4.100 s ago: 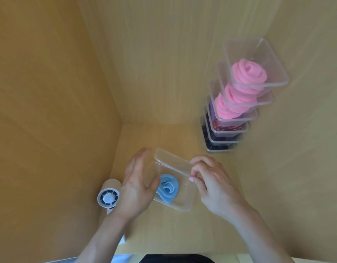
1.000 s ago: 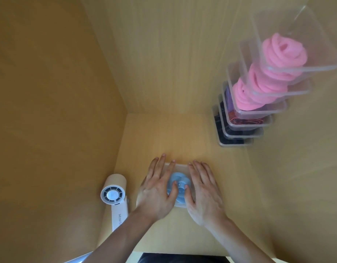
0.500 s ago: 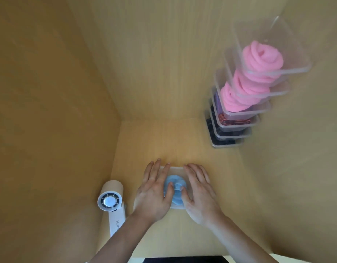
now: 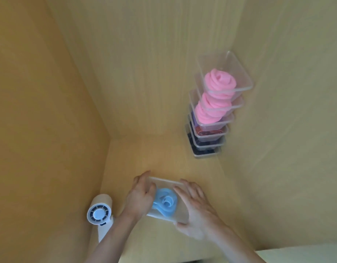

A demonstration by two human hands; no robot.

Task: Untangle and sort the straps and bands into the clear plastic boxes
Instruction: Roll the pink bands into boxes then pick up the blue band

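Now the hands have left the top of the box (image 4: 163, 181). Half a second ago both palms lay flat on its lid, side by side, with the fingers stretched forward. In this moment they grip it from its two ends instead. The left hand (image 4: 140, 197) has its fingers (image 4: 143, 177) curled over the far left corner. The right hand (image 4: 199, 208) lays its fingers (image 4: 188, 186) along the right side of the lid and hooks its thumb round the near right corner, so both hands are holding the box between them.

The box itself has turned since then and now sits at a slant, its left end farther away than its right. Whether it is lifted clear of the counter (image 4: 163, 154) cannot be told. The coiled blue band (image 4: 164, 203) lies inside it under the lid and shows more fully than before, since no palm covers it.

The stack of boxes (image 4: 226, 63) stands where it was, in the far right corner against the wooden wall. Pink bands (image 4: 219, 81) fill its upper boxes and dark bands (image 4: 203, 151) its lowest ones.

The white fan (image 4: 99, 213) has not moved from just left of the left wrist, its round grille facing up. A second ago some letters showed on its handle. The left forearm now crosses that handle and no writing can be read there, nor on the boxes.
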